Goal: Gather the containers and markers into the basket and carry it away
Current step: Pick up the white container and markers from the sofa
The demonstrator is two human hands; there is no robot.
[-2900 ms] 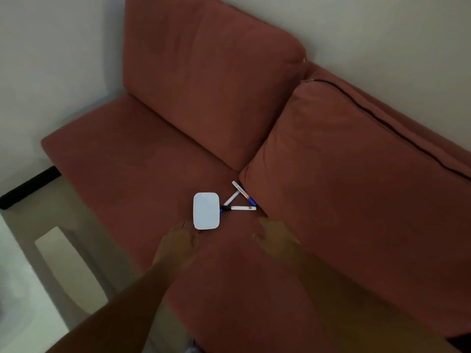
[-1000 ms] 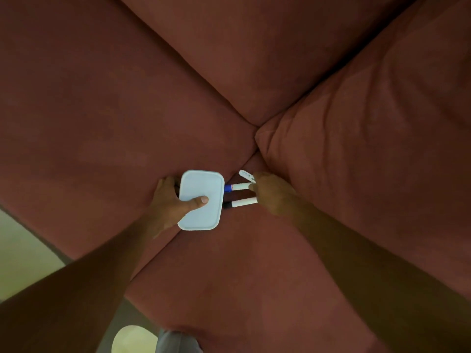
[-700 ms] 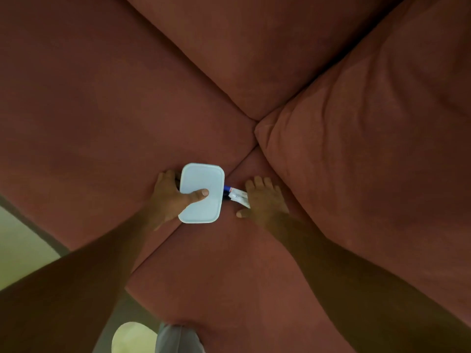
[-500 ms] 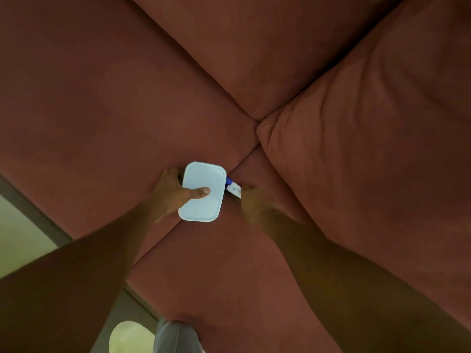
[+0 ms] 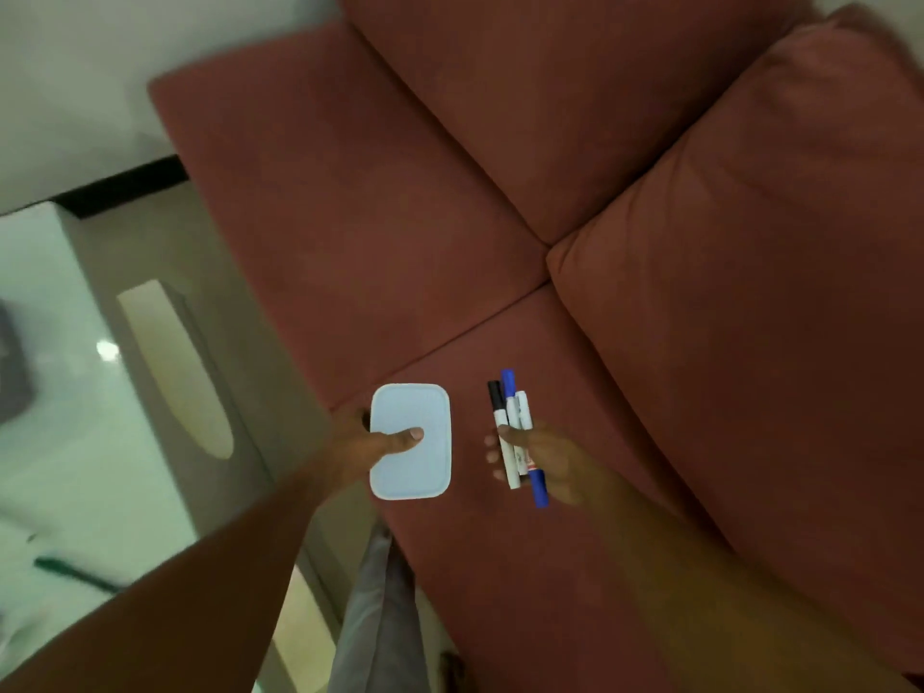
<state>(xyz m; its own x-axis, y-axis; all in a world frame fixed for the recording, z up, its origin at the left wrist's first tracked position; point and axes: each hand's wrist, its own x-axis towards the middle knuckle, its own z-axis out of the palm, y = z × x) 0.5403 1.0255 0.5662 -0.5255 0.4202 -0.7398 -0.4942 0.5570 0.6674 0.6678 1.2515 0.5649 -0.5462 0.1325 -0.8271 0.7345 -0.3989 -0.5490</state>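
Right at the bottom, a grey trouser leg [image 5: 375, 617] hangs beside the front of the sofa [image 5: 350, 242], and two bare forearms reach out over the seat. The left hand [image 5: 355, 447] grips a pale, lidded container [image 5: 417, 467], thumb pressed flat on the lid and fingers tucked underneath, so the box sits level above the front edge of the seat. Just beside it, apart from the box, the right hand [image 5: 555, 467] is curled round three markers [image 5: 510, 417], held together side by side and pointing away from the person. One marker has a black cap and one a blue cap at the far end, and a third shows a blue cap at the near end. The thumb lies across the barrels, and the fingertips peek out on the left of the bundle. Beyond the hands the red seat runs back to a seam where two back cushions meet, one [image 5: 525, 92] upright against the wall and the other [image 5: 750, 267] lying plump on the right. Off to the left, past the sofa's end, there is glossy pale floor [image 5: 130, 252], a black skirting [image 5: 125, 185] and a plain light wall [image 5: 100, 67].
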